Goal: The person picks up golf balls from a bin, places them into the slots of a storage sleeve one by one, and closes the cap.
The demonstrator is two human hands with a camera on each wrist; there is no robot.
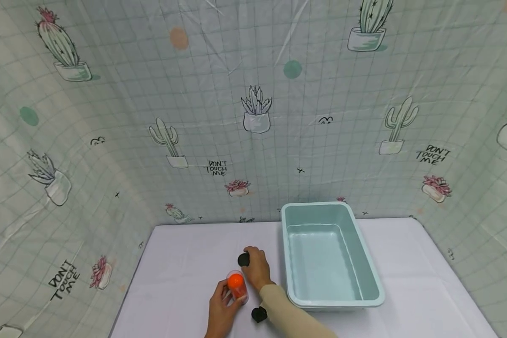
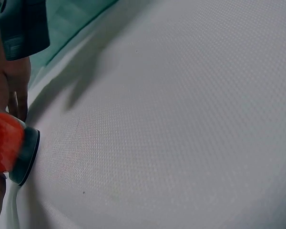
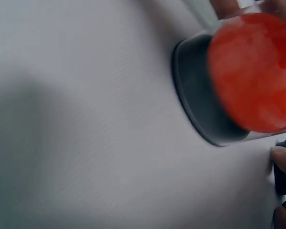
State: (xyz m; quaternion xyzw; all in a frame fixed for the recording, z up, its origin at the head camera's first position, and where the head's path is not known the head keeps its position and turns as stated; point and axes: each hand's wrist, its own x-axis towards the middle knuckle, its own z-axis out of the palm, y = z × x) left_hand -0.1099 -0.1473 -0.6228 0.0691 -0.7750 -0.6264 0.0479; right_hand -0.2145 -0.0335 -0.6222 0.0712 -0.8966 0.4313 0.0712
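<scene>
from where i stand, the see-through cup (image 1: pixel 240 293) is on the near part of the worktop (image 1: pixel 173 263), left of the pale blue-green tray (image 1: pixel 318 260) and apart from it. it looks close to upright, and i cannot tell for sure whether its dark base (image 3: pixel 200 93) bears fully on the white cloth. the left hand (image 1: pixel 221 307) has its grip curled round the cup's side, thumb on one flank, fingers on the other. the right hand (image 1: pixel 257 268), just beyond, pinches a black disc (image 1: pixel 243 259) by its edge; i'd take that for a lid.

an orange-red ball (image 1: pixel 235 280) shows through the cup's wall; whether there is more than one i can't make out. my guess is that the cup is light, thin plastic: stiff enough to keep its shape, yet apt to flex if squeezed hard, and slick on its smooth sides. i'd hold it low, near the base, with easy pressure from both sides, leaving the rim free. the ball seems light and smooth too, likely to roll if the cup tips. the disc looks stiff and hardy; a thumb-and-finger hold on its rim suits it, though a shiny edge could slide.
</scene>
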